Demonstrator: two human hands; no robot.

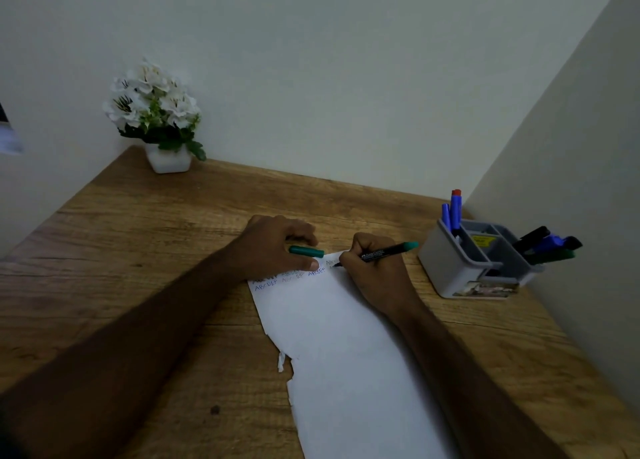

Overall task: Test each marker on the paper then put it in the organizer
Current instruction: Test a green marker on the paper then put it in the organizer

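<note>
Two bare forearms and hands, nothing worn

The left hand [277, 247] and right hand [375, 268] show no rings, watch, bracelet or glove. Both forearms are uncovered to the lower frame edge, with no sleeve or cuff in view. A short, pale nail shows on the left thumb. Dim light hides finer detail.

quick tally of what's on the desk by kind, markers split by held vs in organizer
Markers in the organizer: 6 visible (some may be hidden)
Marker in the right hand: 1, green marker
Loose cap in the left hand: 1
Paper: 1
Flower pot: 1
Total: 11 with the organizer
</note>
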